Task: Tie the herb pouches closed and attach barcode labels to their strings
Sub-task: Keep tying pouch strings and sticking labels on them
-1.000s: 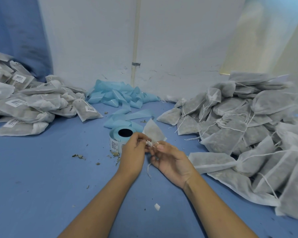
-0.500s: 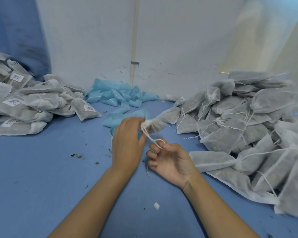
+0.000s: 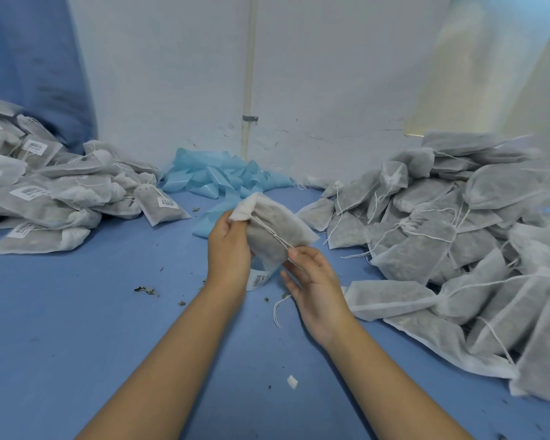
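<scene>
I am holding one herb pouch (image 3: 275, 231) up in the middle of the frame, above the blue table (image 3: 77, 328), so that its drawstring (image 3: 272, 234) hangs free of the clutter and I can work on it. My left hand (image 3: 231, 249) is gripping the gathered neck of the pouch, fingers curled round the bunched white fabric at its upper left end; I judge that this is keeping the mouth closed while the knot is being made. My right hand (image 3: 313, 281) is pinching the drawstring just below the pouch, thumb against forefinger, and the string is running taut from the neck across the grey body down to that pinch; its loose tail is dangling below my palm toward the table. The other fingers of that hand are lying loosely curled. Beneath the pouch, partly hidden by my hands, the label roll (image 3: 259, 279) is sitting within easy reach for the next step, as I read it. At the right of the frame the unlabelled pile (image 3: 458, 236) is waiting with strings trailing, and at the left the labelled pile (image 3: 54, 198) is collecting finished pouches, so work seems to be passing from right to left. Blue backing strips (image 3: 223, 179) are lying heaped against the wall behind.
</scene>
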Demonstrator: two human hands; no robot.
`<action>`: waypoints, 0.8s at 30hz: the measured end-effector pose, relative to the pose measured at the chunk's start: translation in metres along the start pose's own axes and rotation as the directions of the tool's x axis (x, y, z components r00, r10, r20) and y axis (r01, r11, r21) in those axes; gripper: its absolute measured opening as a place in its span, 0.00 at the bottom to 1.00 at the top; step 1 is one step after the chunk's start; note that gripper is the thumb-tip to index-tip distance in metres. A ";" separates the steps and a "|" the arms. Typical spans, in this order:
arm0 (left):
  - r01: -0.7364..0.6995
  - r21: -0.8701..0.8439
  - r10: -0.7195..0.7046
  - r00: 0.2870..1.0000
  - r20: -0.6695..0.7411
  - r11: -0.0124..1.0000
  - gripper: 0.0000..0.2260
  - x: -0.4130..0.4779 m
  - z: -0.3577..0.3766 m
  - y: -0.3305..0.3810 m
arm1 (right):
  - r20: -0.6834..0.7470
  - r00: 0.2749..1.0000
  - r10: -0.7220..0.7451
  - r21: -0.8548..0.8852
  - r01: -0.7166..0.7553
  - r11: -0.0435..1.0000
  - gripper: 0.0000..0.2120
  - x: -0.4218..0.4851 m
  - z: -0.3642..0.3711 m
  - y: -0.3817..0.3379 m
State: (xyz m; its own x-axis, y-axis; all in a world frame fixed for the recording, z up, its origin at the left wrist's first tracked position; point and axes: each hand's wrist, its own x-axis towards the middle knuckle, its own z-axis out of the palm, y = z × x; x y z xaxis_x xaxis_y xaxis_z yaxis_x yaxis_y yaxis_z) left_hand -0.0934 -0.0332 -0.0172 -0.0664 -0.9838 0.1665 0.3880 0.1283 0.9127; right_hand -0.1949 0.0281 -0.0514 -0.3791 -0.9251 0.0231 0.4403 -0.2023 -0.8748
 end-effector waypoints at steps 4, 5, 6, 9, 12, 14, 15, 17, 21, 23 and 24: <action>0.027 0.095 -0.037 0.994 0.105 0.995 0.07 -0.001 0.000 -0.001 | -0.077 0.997 -0.011 0.020 0.012 1.000 0.08 0.002 -0.001 0.001; 0.020 0.103 -0.034 0.991 0.131 0.994 0.08 -0.002 0.000 -0.001 | -0.097 0.995 -0.011 0.036 0.015 0.999 0.09 0.003 -0.001 0.001; 0.012 0.106 -0.029 0.986 0.163 0.994 0.10 -0.003 0.000 -0.003 | -0.111 0.994 -0.010 0.061 0.016 0.998 0.09 0.004 -0.002 0.001; -0.016 0.053 0.000 0.959 0.284 0.998 0.09 -0.005 0.001 -0.005 | -0.132 0.991 0.002 0.159 0.019 0.987 0.09 0.006 -0.002 0.001; 0.000 0.026 -0.009 0.939 0.344 1.000 0.12 -0.004 0.002 -0.008 | -0.145 0.989 0.012 0.247 0.025 0.969 0.09 0.007 -0.002 0.000; -0.007 0.113 -0.031 0.945 0.325 0.994 0.13 -0.004 0.003 -0.012 | -0.137 0.990 0.008 0.270 0.029 0.962 0.09 0.008 -0.002 0.000; -0.029 0.168 -0.025 0.951 0.308 0.985 0.13 -0.005 0.003 -0.014 | -0.127 0.992 0.005 0.270 0.030 0.962 0.08 0.008 -0.002 0.000; -0.077 0.209 0.023 0.969 0.247 0.975 0.14 -0.008 0.005 -0.019 | -0.096 0.995 0.000 0.244 0.023 0.969 0.08 0.007 0.000 0.002; -0.020 0.165 0.013 0.999 0.042 0.986 0.13 -0.005 0.005 -0.016 | -0.045 0.999 -0.031 0.085 0.035 0.996 0.05 0.005 0.002 0.006; 0.017 0.125 -0.017 1.000 0.001 0.992 0.14 -0.005 0.003 -0.012 | -0.076 0.992 -0.101 -0.138 0.090 0.986 0.05 0.006 0.001 0.007; 0.032 0.097 -0.032 0.999 0.000 0.995 0.14 -0.005 0.003 -0.010 | -0.099 0.983 -0.154 -0.289 0.119 0.950 0.05 0.006 -0.001 0.008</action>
State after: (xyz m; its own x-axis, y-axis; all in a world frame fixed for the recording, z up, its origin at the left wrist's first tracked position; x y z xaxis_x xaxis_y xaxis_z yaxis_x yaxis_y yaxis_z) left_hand -0.0992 -0.0292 -0.0261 -0.0790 -0.9874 0.1371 0.2942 0.1083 0.9496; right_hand -0.1943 0.0213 -0.0591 -0.5205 -0.8468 0.1094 0.1376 -0.2097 -0.9680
